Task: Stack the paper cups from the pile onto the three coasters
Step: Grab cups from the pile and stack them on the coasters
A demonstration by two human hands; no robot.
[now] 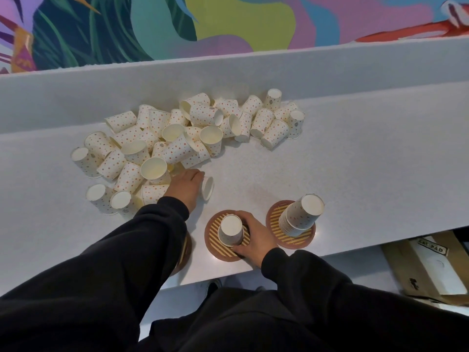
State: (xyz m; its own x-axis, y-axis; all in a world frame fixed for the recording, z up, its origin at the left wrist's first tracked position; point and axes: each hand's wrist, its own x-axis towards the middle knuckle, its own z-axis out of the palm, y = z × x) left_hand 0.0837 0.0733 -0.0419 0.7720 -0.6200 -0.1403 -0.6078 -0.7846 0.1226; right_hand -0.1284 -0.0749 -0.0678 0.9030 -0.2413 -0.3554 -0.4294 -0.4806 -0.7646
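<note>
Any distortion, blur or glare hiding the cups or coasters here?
Head view: wide-angle lens bows the counter edge; light even, soft shadows, no glare; cup in the left hand slightly soft; left sleeve covers most of the left coaster.

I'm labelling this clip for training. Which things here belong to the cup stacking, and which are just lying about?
Job: pile of cups; loose cup in the left hand; upturned cup held by the right hand on the middle coaster; cup stack on the right coaster; left coaster, half hidden by a sleeve.
Lying about: cardboard box; painted wall.
</note>
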